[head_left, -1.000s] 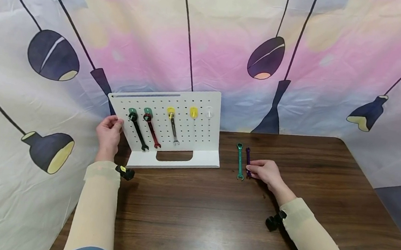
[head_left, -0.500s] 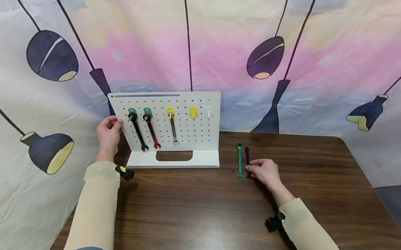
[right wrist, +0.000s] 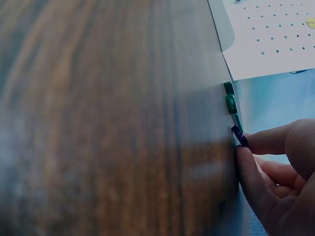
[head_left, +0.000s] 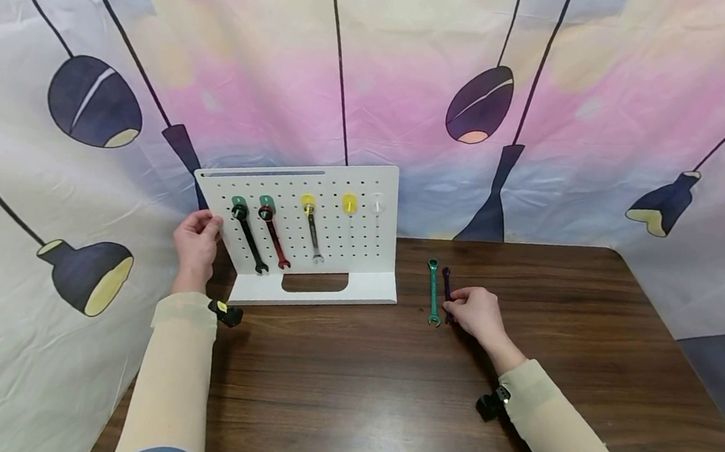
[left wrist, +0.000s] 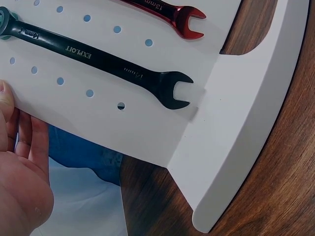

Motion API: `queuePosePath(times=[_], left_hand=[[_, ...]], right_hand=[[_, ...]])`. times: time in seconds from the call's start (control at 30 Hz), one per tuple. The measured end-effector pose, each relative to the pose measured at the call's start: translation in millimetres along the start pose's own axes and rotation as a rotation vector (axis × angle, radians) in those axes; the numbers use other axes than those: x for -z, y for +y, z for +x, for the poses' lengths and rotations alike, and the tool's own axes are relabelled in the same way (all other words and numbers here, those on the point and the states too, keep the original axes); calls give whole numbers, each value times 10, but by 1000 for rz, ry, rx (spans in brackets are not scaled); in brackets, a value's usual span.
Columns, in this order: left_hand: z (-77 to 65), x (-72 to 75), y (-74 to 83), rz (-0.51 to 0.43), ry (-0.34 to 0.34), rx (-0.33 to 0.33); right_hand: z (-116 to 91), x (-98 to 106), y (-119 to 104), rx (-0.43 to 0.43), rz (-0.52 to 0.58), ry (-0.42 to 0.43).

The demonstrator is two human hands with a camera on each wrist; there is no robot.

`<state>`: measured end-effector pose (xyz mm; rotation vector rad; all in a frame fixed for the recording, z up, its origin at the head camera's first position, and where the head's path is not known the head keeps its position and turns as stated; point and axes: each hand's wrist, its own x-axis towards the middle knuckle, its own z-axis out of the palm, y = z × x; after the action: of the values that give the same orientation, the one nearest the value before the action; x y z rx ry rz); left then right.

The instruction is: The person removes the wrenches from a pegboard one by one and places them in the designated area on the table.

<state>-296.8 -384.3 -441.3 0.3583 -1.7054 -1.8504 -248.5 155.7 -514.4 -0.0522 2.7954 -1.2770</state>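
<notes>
With thumb and fingers, my left hand (head_left: 196,247) grips the left edge of a white pegboard stand (head_left: 366,256). Hanging on its hooks are a black wrench (head_left: 248,238), a red wrench (head_left: 276,237) and a silver wrench (head_left: 313,235). In the left wrist view the black wrench (left wrist: 103,59) hangs just beside that hand. To the right of the stand, my right hand (head_left: 478,313) pinches the lower end of a small purple wrench (head_left: 446,283), low at the table. A green wrench (head_left: 433,292) lies just left of it.
A yellow hook (head_left: 349,202) and a clear hook (head_left: 377,202) on the board carry nothing. The stand's base (head_left: 263,289) rests on a brown wooden table (head_left: 346,379). Behind it hangs a cloth backdrop (head_left: 405,76) printed with lamps.
My right wrist and forearm have shifted slightly left, the fingers still on the purple wrench. My left hand has stayed on the board's edge.
</notes>
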Motion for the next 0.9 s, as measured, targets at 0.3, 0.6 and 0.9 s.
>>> queuePosePath(times=[0.3, 0.6, 0.9], left_hand=[[0, -1, 1, 25, -5, 8], [7, 1, 3, 31, -10, 13], [1, 14, -10, 21, -8, 3]], right_hand=[[11, 2, -16, -2, -72, 1], [15, 19, -48, -19, -68, -17], [29, 8, -42, -28, -55, -32]])
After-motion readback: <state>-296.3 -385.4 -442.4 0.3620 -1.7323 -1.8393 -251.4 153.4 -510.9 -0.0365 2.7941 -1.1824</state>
